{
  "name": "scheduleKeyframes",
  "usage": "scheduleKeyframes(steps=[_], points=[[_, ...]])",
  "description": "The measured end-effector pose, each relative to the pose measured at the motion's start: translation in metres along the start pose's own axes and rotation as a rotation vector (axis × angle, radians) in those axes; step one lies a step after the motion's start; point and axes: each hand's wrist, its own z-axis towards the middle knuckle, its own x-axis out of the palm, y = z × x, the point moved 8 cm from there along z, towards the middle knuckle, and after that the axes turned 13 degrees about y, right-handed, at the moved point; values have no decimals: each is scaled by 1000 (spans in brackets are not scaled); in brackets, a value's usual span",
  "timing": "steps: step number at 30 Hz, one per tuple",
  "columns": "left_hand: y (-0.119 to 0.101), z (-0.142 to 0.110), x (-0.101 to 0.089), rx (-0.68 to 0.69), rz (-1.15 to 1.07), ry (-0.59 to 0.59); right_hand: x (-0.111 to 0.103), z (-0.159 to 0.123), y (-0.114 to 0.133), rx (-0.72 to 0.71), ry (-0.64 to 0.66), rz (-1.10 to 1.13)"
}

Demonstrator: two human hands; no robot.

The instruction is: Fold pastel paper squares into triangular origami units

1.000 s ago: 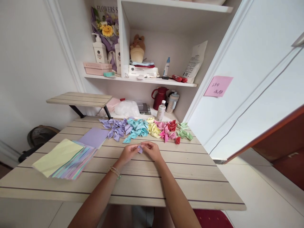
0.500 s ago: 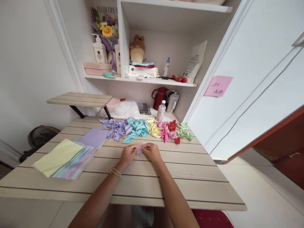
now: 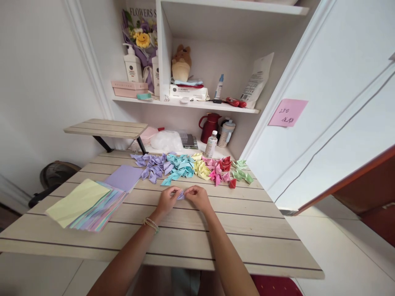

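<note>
A small folded piece of purple paper (image 3: 181,196) is pinched between my two hands, just above the slatted wooden table. My left hand (image 3: 168,199) closes on its left side, thumb and forefinger together. On its right side my right hand (image 3: 198,197) grips with the fingertips. Fingers hide much of the paper, so its exact shape is unclear. Beyond my hands lie folded paper pieces in colour groups: purple (image 3: 153,167), turquoise (image 3: 180,167), yellow (image 3: 201,169), pink (image 3: 216,174), red (image 3: 225,163) and green (image 3: 242,174).
Left on the table (image 3: 247,230) lies a fanned stack of coloured paper sheets (image 3: 92,209), with a purple sheet (image 3: 125,177) behind. A small raised wooden shelf (image 3: 106,128) stands at the back left. A bottle (image 3: 211,144) and a red jug (image 3: 210,128) stand at the back.
The view has shifted slightly, moving the scene a little to the right. Both hands stay on the purple paper, with the right fingers slightly repositioned.
</note>
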Motion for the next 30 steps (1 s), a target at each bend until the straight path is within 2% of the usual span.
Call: scheduleKeyframes(steps=[7,13,16,20,22,24,27,30], points=[[-4,1,6,93,83,72,-2,-2,10,-4,-31,-239],[4,0,6,55,-18,62,7,-4,21,-20,47,-378],[11,2,5,3,-189,14,16,-3,19,-37,80,-286],[22,4,0,-65,-454,-102,18,-1,15,-77,33,-85],[28,4,0,-114,-568,-111,15,0,13,-78,10,2],[33,4,4,-165,-660,-69,9,1,9,-66,-16,85],[37,3,14,-228,-735,58,2,2,2,-39,-39,176],[40,1,21,-274,-745,126,4,3,-5,-4,26,227]])
